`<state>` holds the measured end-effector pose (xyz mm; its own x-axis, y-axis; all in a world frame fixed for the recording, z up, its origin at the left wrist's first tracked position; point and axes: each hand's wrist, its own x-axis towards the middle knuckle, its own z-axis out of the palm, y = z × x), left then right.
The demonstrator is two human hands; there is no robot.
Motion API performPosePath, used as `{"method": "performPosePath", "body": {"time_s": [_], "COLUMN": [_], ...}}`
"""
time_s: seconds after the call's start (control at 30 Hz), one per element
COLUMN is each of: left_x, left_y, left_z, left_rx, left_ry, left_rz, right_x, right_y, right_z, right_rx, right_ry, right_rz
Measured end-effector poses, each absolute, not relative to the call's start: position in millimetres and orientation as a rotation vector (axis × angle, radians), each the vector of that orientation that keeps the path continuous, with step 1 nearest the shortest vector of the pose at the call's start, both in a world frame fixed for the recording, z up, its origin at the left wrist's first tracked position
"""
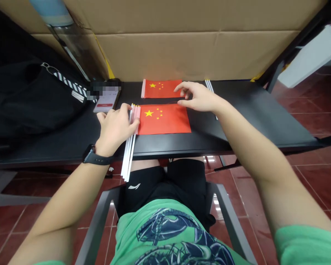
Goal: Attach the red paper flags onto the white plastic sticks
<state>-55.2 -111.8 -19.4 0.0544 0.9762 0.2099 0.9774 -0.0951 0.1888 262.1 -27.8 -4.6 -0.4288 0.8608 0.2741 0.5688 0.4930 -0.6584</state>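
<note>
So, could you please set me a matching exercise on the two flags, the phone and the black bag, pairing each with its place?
1 near flag
2 far flag
3 phone
4 black bag

A at the left end of the table
B its sticks lie under the left hand
C closest to the cardboard
D just left of the flags, screen up

Pairs: 1-B, 2-C, 3-D, 4-A

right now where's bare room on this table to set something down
Bare tabletop right of the loose sticks; a smaller patch between the black bag and left hand. Crowded mid-table: near flag, far flag, phone, right hand.
</note>
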Motion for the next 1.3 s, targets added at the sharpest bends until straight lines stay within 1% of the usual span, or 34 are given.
{"method": "performPosePath", "body": {"time_s": [0.1,0.2,0.37,0.53,0.67,0.83,1.03,1.13,1.3], "left_x": [-55,-57,-63,-69,-71,-72,-71,-72,-74], "left_y": [-104,-99,-96,-102,-110,-114,-114,-112,-98], "left_z": [-20,-21,-22,-25,-27,-27,-26,-28,-36], "left_rx": [-2.277,-2.276,-2.339,-2.392,-2.335,-2.415,-2.422,-2.363,-2.462], "left_ry": [-2.166,-2.229,-2.237,-2.198,-2.151,-2.092,-2.018,-1.942,-1.876], "left_rz": [-0.496,-0.532,-0.544,-0.62,-0.778,-0.918,-1.022,-1.103,-1.126], "right_x": [261,266,274,262,255,267,282,284,280], "right_y": [-31,-37,-41,-37,-22,-12,-28,-32,-35], "right_z": [-4,-9,-9,-10,-20,-30,-29,-27,-27], "right_rx": [-1.16,-1.219,-1.287,-1.234,-1.254,-1.418,-1.525,-1.492,-1.354], "right_ry": [-2.33,-2.368,-2.383,-2.489,-2.455,-2.29,-2.205,-2.179,-2.253], "right_rz": [0.418,0.252,0.267,0.323,0.171,-0.016,-0.019,0.012,0.112]}}
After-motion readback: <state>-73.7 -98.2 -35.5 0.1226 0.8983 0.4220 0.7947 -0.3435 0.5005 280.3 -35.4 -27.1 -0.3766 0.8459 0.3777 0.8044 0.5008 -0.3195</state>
